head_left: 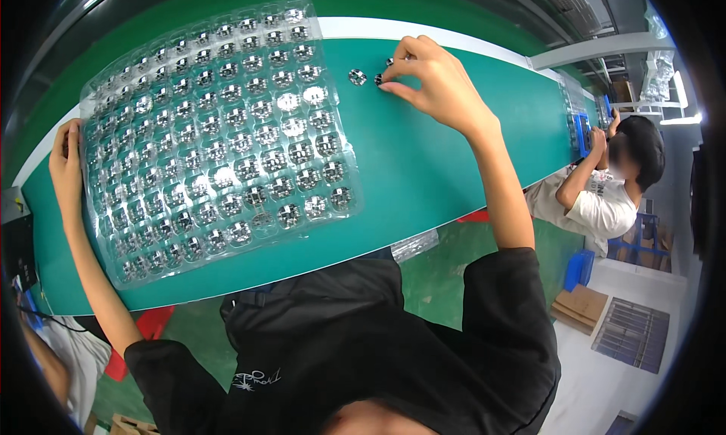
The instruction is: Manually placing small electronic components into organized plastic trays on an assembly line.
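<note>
Long green matte belt-topped bench (423,170) w/ white edge runs diagonally, lower left to upper right. On it lies a big clear thin-plastic blister tray (215,136), rectangular, glossy, long axis following the bench line; its rows of square pockets hold small round dark parts w/ shiny metal bits.

Left hand (66,163) sits at the tray's left end, fingers curled over that edge, touching the plastic; how tightly it closes on the edge can't be told.

Right hand (435,83) is past the tray's far right corner, on bare green. Its grip: thumb & forefinger pinched together on one small round dark component (380,79), fingertips pointing left toward the tray. Too small to tell which way it faces.

Another loose round dark component (357,76) lies just beside it, between pinch & tray, apart from both.
</note>
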A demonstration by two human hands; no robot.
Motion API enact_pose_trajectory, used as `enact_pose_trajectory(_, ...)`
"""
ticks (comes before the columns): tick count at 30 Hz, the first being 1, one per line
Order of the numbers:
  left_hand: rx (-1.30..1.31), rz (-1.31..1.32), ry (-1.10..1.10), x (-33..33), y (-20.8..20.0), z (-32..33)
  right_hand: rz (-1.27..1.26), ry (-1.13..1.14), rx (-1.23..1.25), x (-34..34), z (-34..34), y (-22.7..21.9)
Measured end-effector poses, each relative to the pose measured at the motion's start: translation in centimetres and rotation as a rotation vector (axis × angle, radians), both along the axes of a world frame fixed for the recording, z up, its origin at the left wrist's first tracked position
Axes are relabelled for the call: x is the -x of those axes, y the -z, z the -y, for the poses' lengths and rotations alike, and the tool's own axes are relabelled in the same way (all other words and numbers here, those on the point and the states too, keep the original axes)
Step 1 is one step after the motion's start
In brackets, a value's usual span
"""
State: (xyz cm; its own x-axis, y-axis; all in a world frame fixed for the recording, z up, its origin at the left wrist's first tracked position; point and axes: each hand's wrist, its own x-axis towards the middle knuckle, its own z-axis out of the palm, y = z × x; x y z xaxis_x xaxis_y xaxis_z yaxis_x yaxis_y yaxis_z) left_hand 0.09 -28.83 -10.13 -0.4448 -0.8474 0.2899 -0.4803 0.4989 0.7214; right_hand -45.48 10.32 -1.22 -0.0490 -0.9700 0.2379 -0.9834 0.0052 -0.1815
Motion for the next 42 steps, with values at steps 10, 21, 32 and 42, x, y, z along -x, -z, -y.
enact_pose_trajectory(10,0.060,-0.027,0.032,-0.1,0.2,0.0,-0.045,-0.001,-0.010,1.1,1.2,-0.1)
enact_pose_trajectory(21,0.000,0.076,0.021,-0.5,0.0,0.3,-0.052,0.030,0.048,0.1,0.7,-0.6)
enact_pose_trajectory(32,0.032,0.018,0.034,0.3,-0.1,0.0,-0.019,-0.064,0.044,-0.9,2.4,0.9)
enact_pose_trajectory(42,-0.001,0.080,0.018,-0.4,-0.5,0.2,-0.009,-0.013,0.046,-0.2,1.8,0.6)
